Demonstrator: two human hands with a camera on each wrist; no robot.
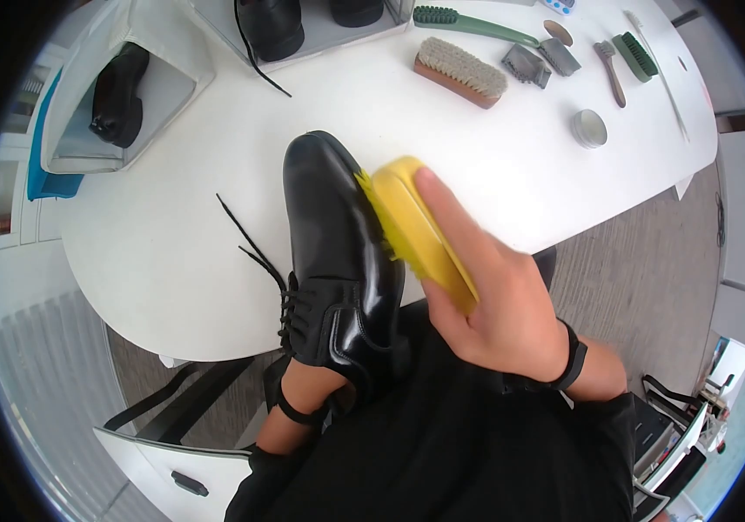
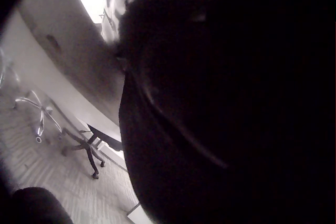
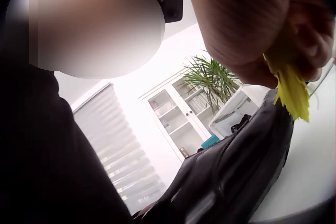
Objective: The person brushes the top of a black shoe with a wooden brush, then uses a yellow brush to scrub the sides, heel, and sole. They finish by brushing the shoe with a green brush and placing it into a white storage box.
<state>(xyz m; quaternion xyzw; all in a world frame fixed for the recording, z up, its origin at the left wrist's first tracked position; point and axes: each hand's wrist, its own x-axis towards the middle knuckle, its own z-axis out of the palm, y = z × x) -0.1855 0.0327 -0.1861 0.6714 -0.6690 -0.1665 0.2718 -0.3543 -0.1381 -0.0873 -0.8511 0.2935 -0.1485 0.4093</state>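
Observation:
A glossy black lace-up shoe (image 1: 329, 217) is held up over the white table, toe pointing away from me. My left hand (image 1: 313, 385) goes into the shoe's opening; its fingers are hidden inside, so I cannot tell how they lie. In my right hand (image 1: 507, 300) is a yellow brush (image 1: 425, 239), thumb and fingers gripping its block. The yellow bristles (image 3: 294, 92) meet the side of the shoe near the toe. Loose black laces (image 1: 255, 244) trail to the left of the shoe. The left wrist view is mostly dark.
Beyond the shoe lie a wooden brush (image 1: 459, 71), a green long-handled brush (image 1: 477, 26), a small brush (image 1: 610, 74), a green-bristled brush (image 1: 634, 57) and a round tin (image 1: 588, 129). At the back left, a white box (image 1: 172, 83) holds a black shoe (image 1: 118, 96); another box (image 1: 346, 65) holds more shoes.

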